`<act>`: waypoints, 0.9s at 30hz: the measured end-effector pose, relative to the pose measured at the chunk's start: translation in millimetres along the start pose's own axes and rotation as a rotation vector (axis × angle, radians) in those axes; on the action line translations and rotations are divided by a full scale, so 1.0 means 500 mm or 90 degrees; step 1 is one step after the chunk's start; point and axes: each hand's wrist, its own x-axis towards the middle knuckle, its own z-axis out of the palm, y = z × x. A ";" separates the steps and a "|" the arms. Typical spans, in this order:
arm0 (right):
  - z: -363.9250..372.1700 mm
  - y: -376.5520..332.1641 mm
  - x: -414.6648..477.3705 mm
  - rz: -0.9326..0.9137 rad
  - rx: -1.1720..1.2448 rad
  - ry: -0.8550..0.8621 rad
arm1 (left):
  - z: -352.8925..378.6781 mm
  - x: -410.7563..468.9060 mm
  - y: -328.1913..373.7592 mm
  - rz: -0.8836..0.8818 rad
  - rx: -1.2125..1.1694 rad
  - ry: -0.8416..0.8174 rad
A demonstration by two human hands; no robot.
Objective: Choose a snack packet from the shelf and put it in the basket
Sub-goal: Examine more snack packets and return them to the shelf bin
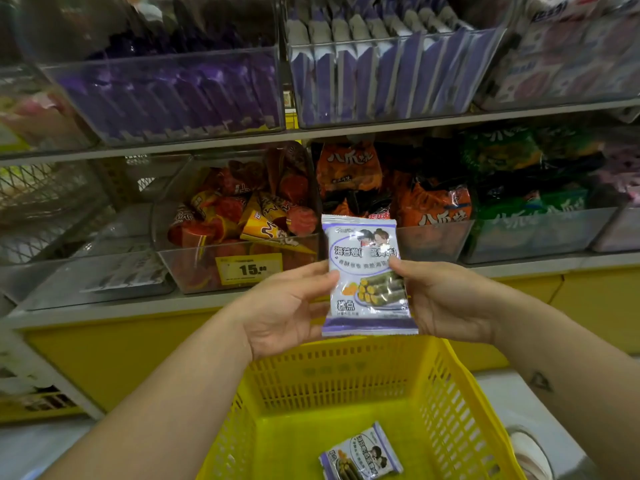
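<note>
1. I see the snack packet (366, 276) held upright in the centre of the frame, between both hands and just above the far rim of the basket (462, 393).
2. The left hand (284, 306) grips its left edge with the thumb on the front. The right hand (446, 299) pinches its right edge the same way, fingers curled behind.
3. The packet is a flat, glossy rectangular pouch in white and purple, with crimped ends and a picture of seaweed rolls.
4. The basket, lower centre, is yellow plastic with slotted walls. A second packet (360, 452) of the same kind lies on its floor.
5. On the shelf (214, 141) behind, clear plastic bins (183, 268) stand side by side. The one at centre left holds red and orange cone-shaped wrappers (242, 216) and carries a yellow price tag (248, 269). The next to the right holds crinkled orange bags (349, 168), and further right are green bags (512, 157).
6. In the upper row, bins hold upright rows of purple packets (381, 74).
</note>
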 end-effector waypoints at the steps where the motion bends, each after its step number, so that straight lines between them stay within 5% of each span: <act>1: 0.000 -0.002 -0.001 0.004 0.011 0.010 | 0.000 0.002 -0.003 -0.003 -0.011 -0.012; 7: 0.005 -0.002 -0.008 -0.026 0.011 0.015 | -0.002 0.015 -0.013 0.046 0.000 0.001; 10: 0.021 0.014 -0.002 -0.176 -0.168 0.142 | 0.005 0.027 -0.028 0.219 0.215 0.130; 12: 0.043 0.032 0.001 -0.295 -0.301 0.224 | 0.022 0.027 -0.040 0.265 0.260 0.090; 27: 0.031 0.017 0.003 -0.435 -0.267 0.177 | 0.010 0.028 -0.040 0.219 0.054 -0.028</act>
